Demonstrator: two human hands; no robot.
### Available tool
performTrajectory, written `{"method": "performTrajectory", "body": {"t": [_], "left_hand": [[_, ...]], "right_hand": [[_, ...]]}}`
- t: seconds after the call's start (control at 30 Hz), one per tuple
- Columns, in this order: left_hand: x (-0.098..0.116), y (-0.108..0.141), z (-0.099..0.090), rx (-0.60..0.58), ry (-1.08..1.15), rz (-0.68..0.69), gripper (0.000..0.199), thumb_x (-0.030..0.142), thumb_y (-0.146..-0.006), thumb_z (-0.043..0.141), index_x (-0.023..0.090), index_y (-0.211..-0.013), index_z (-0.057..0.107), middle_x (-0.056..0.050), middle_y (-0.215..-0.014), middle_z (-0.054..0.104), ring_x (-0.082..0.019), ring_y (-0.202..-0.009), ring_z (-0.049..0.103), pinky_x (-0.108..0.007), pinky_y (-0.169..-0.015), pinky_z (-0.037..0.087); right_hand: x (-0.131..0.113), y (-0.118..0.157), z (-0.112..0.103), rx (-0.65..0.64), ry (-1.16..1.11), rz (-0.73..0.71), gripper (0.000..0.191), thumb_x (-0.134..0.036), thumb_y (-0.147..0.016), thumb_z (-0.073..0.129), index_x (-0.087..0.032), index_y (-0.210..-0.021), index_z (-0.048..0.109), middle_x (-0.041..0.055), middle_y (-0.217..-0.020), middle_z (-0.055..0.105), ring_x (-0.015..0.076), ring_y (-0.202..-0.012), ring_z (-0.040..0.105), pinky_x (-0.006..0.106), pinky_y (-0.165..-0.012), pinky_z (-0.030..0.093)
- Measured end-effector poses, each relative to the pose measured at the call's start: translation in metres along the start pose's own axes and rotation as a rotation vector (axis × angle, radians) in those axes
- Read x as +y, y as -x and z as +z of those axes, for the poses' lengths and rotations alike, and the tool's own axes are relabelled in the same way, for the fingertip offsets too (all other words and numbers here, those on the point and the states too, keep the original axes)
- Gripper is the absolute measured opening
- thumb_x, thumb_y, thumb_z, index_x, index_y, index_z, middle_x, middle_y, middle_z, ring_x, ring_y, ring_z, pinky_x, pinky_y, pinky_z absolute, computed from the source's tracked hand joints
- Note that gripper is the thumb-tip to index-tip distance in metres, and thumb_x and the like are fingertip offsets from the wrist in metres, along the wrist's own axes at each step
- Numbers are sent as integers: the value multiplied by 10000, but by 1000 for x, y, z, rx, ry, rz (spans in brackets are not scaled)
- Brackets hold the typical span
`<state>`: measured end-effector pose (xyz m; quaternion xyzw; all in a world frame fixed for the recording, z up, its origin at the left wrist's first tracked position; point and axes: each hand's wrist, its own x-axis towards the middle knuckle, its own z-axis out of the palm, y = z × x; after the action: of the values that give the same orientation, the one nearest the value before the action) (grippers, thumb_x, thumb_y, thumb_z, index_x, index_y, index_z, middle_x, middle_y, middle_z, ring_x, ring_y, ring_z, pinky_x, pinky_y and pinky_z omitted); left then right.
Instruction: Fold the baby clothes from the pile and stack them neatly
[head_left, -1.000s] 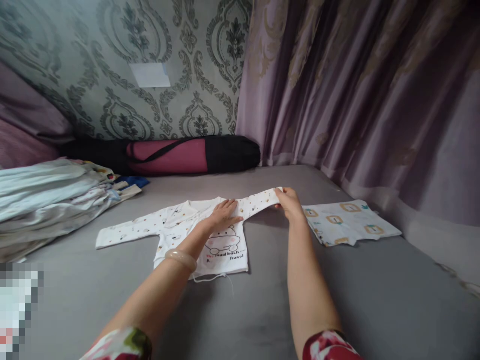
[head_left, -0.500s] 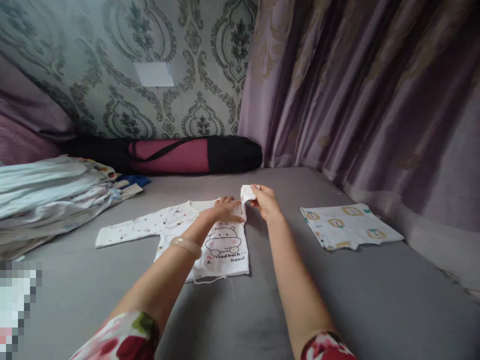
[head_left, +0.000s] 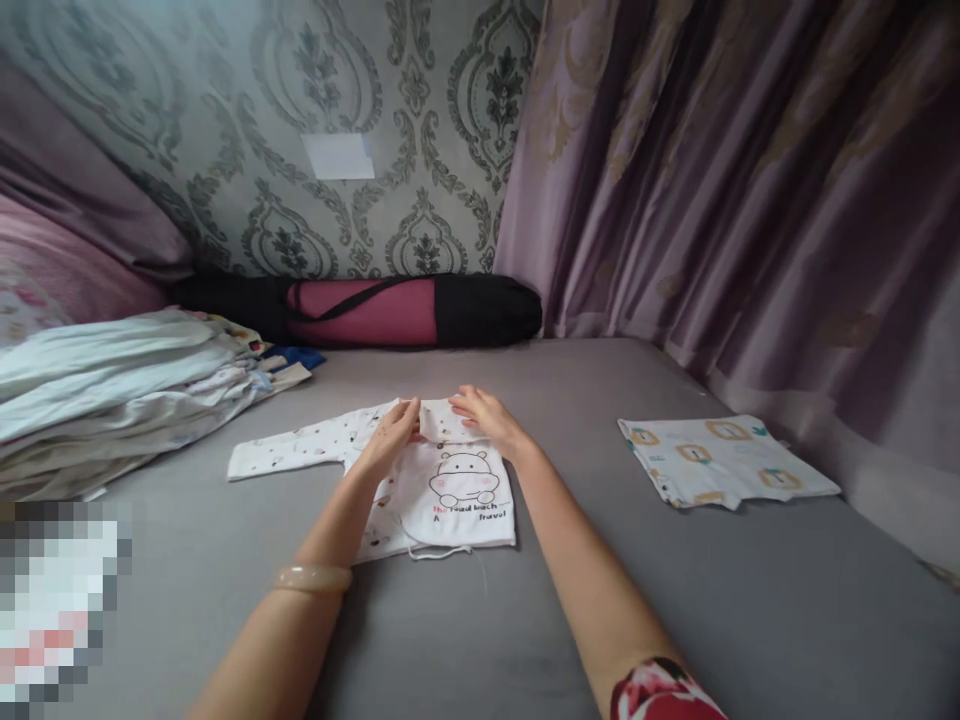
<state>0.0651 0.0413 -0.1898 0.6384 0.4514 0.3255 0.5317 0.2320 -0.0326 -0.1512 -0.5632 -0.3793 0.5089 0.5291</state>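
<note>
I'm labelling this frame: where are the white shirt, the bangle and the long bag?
White shirt (head_left: 463,482): head view, on the animal print.
Bangle (head_left: 312,579): head view, on its visible band.
Long bag (head_left: 379,320): head view, on its maroon section.

The left hand (head_left: 396,430) and right hand (head_left: 487,420) are at the far part of the shirt (head_left: 442,475); on the right lies a cloth (head_left: 724,462).
</note>
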Motion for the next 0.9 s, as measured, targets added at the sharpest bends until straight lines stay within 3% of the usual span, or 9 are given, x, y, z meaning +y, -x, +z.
{"method": "performTrajectory", "body": {"t": [0.13,0.27,0.37,0.5,0.63,0.73,0.9], "left_hand": [[-7,0,1,0,8,27,742,542,-745,638,169,-1365,473,-53,-936,627,-150,-776,600,-279,-716,500],[-12,-5,1,-25,-83,81,558,401,-708,638,152,-1207,632,-48,-888,621,-144,-715,580,-278,-686,479],[-12,-6,0,19,-139,110,453,349,-725,589,142,-1117,685,-57,-855,648,-169,-724,594,-309,-716,492],[-8,-4,-1,101,-191,218,402,296,-744,566,171,-1107,687,-88,-1060,679,-221,-953,610,-354,-869,487],[-8,-4,-1,93,-247,253,423,254,-752,546,178,-1152,661,-94,-1184,647,-218,-1003,600,-359,-914,480],[-12,-7,-1,92,-310,247,456,212,-746,525,159,-1184,640,-103,-1210,629,-212,-993,596,-353,-911,481],[-19,-11,-2,86,-445,248,480,190,-740,513,129,-1204,624,-111,-1131,633,-212,-956,598,-353,-912,467]], "right_hand": [[-3,-2,-27,155,-9,-19,505,-402,-1031,238,-98,-1353,481,201,-1363,547,192,-1196,583,341,-1002,437],[-1,-5,-49,353,114,-26,494,-345,-1025,224,-80,-1339,498,199,-1347,563,193,-1182,591,321,-968,459],[4,-7,-52,425,412,-49,443,-295,-1005,266,-130,-1293,560,150,-1317,600,199,-1215,563,338,-1004,428],[13,-5,-39,363,846,-71,451,-268,-987,300,-101,-1330,540,158,-1372,551,222,-1288,491,337,-1070,353],[28,0,-18,203,1148,-140,515,-267,-985,288,-47,-1437,398,169,-1517,364,244,-1414,302,389,-1152,222],[40,3,-8,142,1277,-139,590,-341,-992,278,-18,-1487,289,168,-1577,218,271,-1468,135,460,-1180,95],[52,5,-7,150,1356,-116,665,-421,-995,232,10,-1501,229,174,-1587,160,260,-1477,83,449,-1182,20]]}}
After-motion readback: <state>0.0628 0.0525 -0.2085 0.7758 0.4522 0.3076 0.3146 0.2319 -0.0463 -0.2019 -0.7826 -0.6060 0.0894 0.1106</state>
